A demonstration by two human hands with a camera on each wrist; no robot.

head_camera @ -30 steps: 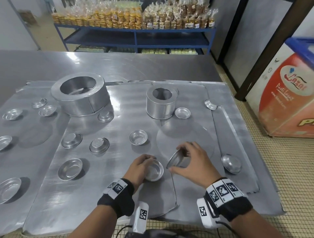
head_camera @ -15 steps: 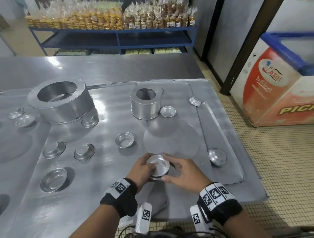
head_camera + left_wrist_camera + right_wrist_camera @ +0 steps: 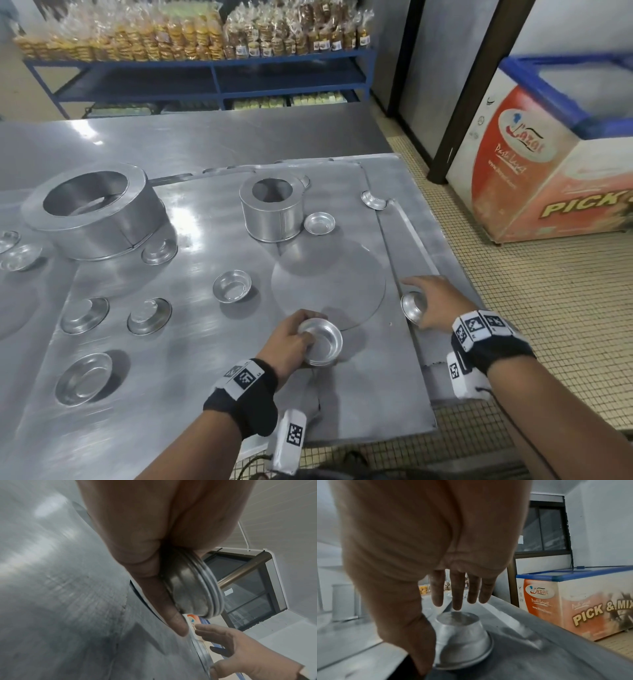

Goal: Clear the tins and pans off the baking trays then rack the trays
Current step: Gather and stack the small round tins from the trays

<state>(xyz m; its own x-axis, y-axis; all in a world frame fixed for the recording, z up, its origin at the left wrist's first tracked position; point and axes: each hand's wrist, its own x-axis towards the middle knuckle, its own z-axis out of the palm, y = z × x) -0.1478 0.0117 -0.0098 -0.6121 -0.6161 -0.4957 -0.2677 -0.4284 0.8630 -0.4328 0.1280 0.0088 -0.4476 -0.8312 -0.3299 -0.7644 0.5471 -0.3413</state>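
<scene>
My left hand (image 3: 308, 337) grips a small stack of nested round tins (image 3: 322, 344) just above the near part of the big baking tray (image 3: 205, 377). The left wrist view shows the stack (image 3: 193, 588) pinched between thumb and fingers. My right hand (image 3: 416, 301) hangs over a single upside-down tin (image 3: 411, 306) on the narrower right tray (image 3: 407, 246). In the right wrist view its fingers (image 3: 457, 599) are straight above that tin (image 3: 462, 632), with the thumb down along the tin's left side. Several more small tins (image 3: 233, 286) lie scattered on the trays.
A large ring pan (image 3: 92, 212) and a smaller ring pan (image 3: 272, 210) stand at the back of the tray, and a flat round disc (image 3: 329, 284) lies between them and my hands. A chest freezer (image 3: 548, 171) stands to the right, a blue shelf of packed goods (image 3: 205, 68) behind.
My right hand dropped its tin into the stack in my left hand, then moved right to the upside-down tin. The left hand stayed put with the stack.
</scene>
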